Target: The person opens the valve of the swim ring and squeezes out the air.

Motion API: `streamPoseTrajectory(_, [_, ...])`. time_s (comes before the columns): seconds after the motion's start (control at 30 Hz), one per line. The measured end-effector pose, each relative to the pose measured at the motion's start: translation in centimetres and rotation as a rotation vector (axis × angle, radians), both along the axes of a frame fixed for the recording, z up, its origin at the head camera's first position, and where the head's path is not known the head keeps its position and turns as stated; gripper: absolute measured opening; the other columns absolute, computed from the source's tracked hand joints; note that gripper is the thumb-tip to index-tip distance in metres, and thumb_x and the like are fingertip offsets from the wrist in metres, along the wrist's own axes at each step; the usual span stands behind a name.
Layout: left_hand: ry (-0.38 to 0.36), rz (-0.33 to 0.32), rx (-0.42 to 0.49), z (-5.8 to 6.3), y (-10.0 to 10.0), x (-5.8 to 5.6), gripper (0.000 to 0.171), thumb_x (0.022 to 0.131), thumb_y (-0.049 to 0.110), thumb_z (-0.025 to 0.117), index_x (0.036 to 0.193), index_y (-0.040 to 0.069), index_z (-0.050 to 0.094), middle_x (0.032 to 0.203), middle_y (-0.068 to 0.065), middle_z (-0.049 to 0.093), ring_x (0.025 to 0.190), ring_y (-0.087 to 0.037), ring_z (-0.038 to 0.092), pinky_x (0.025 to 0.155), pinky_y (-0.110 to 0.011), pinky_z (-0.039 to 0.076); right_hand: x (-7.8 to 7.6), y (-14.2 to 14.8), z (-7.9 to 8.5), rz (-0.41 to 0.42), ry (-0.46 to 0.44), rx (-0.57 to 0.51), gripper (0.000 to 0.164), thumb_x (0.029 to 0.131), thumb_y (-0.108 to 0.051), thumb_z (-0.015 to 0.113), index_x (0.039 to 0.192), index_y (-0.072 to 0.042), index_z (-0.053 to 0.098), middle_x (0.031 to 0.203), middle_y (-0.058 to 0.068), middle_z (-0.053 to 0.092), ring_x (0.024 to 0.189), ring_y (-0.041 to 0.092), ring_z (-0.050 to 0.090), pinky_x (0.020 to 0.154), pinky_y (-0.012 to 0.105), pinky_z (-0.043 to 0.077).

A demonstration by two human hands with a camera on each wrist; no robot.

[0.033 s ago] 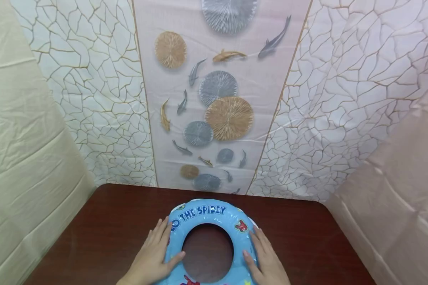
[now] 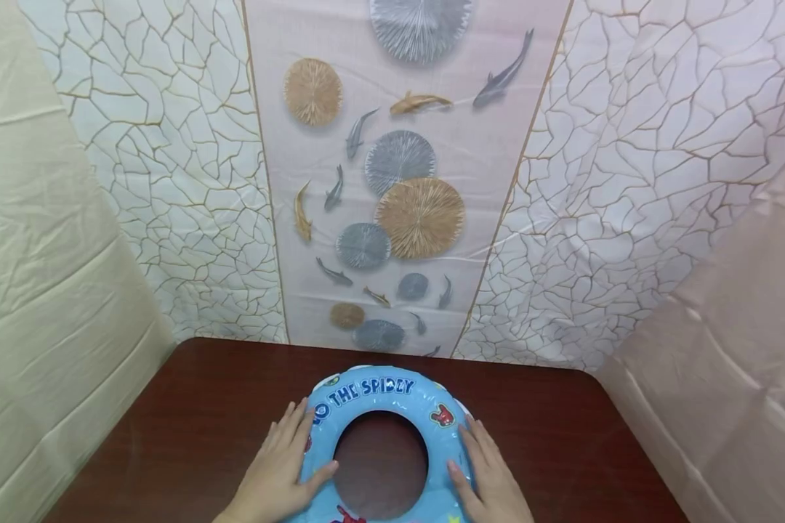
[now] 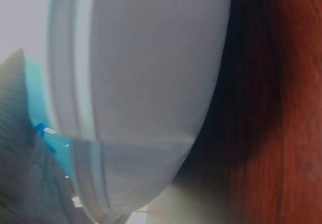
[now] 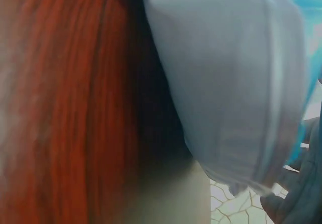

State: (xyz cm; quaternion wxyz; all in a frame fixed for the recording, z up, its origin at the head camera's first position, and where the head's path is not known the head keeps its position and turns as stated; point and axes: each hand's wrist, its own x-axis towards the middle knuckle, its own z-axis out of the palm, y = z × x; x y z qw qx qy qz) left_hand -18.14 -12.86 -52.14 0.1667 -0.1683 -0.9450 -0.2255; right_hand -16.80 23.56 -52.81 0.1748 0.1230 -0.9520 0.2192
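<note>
Blue swim ring on a dark red table, a hand on either side

The table has a deep reddish-brown top with rounded far corners, and close up its grain runs in fine dark streaks. Right behind it hangs a patterned backdrop: white ground crazed with gold lines to both sides, and down the middle a pinkish panel printed with silver and copper discs and little fish swimming between them. Plain creased cloth closes in the sides, a cream drape on my left and a beige drape on my right.

Near the middle of the tabletop, toward the person, lies the inflatable ring, shiny blue on top, with "THE SPIDEY" lettered along its far curve and pale grey on its outer side. It throws a dark shadow on the wood, which shows through its round hole.

The left hand rests on the ring's left side, fingers extended, thumb spread toward the hole. The right hand lies against the opposite side, its fingers likewise fairly straight, thumb on the blue top. Both touch the ring without clasping it.
</note>
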Motion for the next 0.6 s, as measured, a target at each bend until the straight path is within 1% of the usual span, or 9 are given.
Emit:
streamPoseTrajectory(0.1, [0.009, 0.037, -0.027, 0.5, 0.0, 0.1, 0.083, 0.094, 0.068, 0.052, 0.15, 0.007, 0.047, 0.161, -0.008, 0.034, 0.149, -0.033, 0.026, 0.109, -0.071, 0.025, 0.1, 0.0, 0.3, -0.007, -0.019, -0.004, 0.062, 0.099, -0.049, 0.058, 0.148, -0.01, 0.05, 0.16, 0.005, 0.037, 0.146, 0.034, 0.032, 0.11, 0.059, 0.034])
streamPoseTrajectory(0.17, [0.031, 0.088, -0.052, 1.0, 0.1, 0.5, 0.074, 0.095, 0.066, 0.05, 0.148, 0.014, 0.052, 0.158, -0.005, 0.039, 0.147, -0.033, 0.032, 0.104, -0.076, 0.025, 0.5, 0.1, 0.5, -0.019, -0.044, -0.01, 0.063, 0.099, -0.051, 0.057, 0.148, -0.011, 0.05, 0.16, 0.005, 0.037, 0.146, 0.035, 0.032, 0.11, 0.063, 0.032])
streamPoseTrajectory(0.23, [0.055, 0.126, -0.059, 1.5, 0.2, 0.7, 0.064, 0.096, 0.063, 0.053, 0.144, 0.022, 0.057, 0.154, -0.004, 0.045, 0.143, -0.032, 0.036, 0.099, -0.079, 0.026, 0.7, 0.1, 0.5, -0.02, -0.051, -0.02, 0.064, 0.098, -0.051, 0.058, 0.148, -0.012, 0.05, 0.16, 0.006, 0.036, 0.146, 0.036, 0.031, 0.108, 0.069, 0.029])
streamPoseTrajectory(0.3, [0.081, 0.154, -0.043, 1.9, 0.3, 0.9, 0.055, 0.095, 0.059, 0.057, 0.14, 0.028, 0.061, 0.15, -0.005, 0.049, 0.139, -0.033, 0.04, 0.094, -0.082, 0.027, 0.9, 0.0, 0.3, -0.017, -0.055, -0.02, 0.064, 0.097, -0.052, 0.06, 0.148, -0.014, 0.05, 0.16, 0.006, 0.036, 0.146, 0.038, 0.029, 0.104, 0.076, 0.025])
streamPoseTrajectory(0.37, [0.089, 0.17, -0.025, 2.1, 0.4, 1.2, 0.052, 0.093, 0.061, 0.058, 0.135, 0.031, 0.064, 0.148, -0.005, 0.05, 0.137, -0.033, 0.041, 0.091, -0.082, 0.03, 1.0, -0.1, 0.1, -0.019, -0.055, -0.005, 0.065, 0.096, -0.054, 0.061, 0.148, -0.016, 0.05, 0.16, 0.006, 0.035, 0.146, 0.04, 0.028, 0.099, 0.081, 0.022])
streamPoseTrajectory(0.43, [0.07, 0.171, -0.028, 2.1, 0.6, 1.4, 0.057, 0.091, 0.069, 0.055, 0.133, 0.031, 0.065, 0.148, -0.005, 0.05, 0.136, -0.032, 0.04, 0.092, -0.08, 0.032, 1.2, -0.1, 0.0, -0.014, -0.042, 0.017, 0.066, 0.094, -0.055, 0.062, 0.148, -0.018, 0.05, 0.161, 0.005, 0.035, 0.146, 0.041, 0.026, 0.096, 0.085, 0.02])
streamPoseTrajectory(0.5, [0.044, 0.156, -0.041, 2.2, 0.9, 1.7, 0.065, 0.09, 0.076, 0.049, 0.131, 0.029, 0.067, 0.145, -0.002, 0.051, 0.136, -0.029, 0.042, 0.093, -0.076, 0.034, 1.3, -0.1, 0.0, -0.006, -0.011, 0.044, 0.067, 0.092, -0.056, 0.064, 0.147, -0.02, 0.051, 0.162, 0.005, 0.032, 0.147, 0.042, 0.022, 0.093, 0.087, 0.017])
streamPoseTrajectory(0.57, [0.027, 0.115, -0.063, 2.3, 1.3, 2.0, 0.07, 0.089, 0.08, 0.044, 0.128, 0.028, 0.069, 0.142, 0.001, 0.053, 0.134, -0.025, 0.043, 0.096, -0.072, 0.035, 1.3, 0.0, 0.2, 0.009, 0.017, 0.056, 0.069, 0.091, -0.056, 0.066, 0.148, -0.021, 0.051, 0.165, 0.004, 0.025, 0.15, 0.042, 0.015, 0.093, 0.089, 0.012])
streamPoseTrajectory(0.6, [0.029, 0.083, -0.078, 2.3, 1.5, 2.1, 0.069, 0.09, 0.079, 0.042, 0.127, 0.027, 0.069, 0.14, 0.002, 0.055, 0.133, -0.025, 0.045, 0.097, -0.07, 0.036, 1.3, 0.0, 0.4, 0.022, 0.031, 0.057, 0.069, 0.09, -0.056, 0.067, 0.148, -0.022, 0.051, 0.166, 0.003, 0.021, 0.151, 0.042, 0.011, 0.093, 0.089, 0.01])
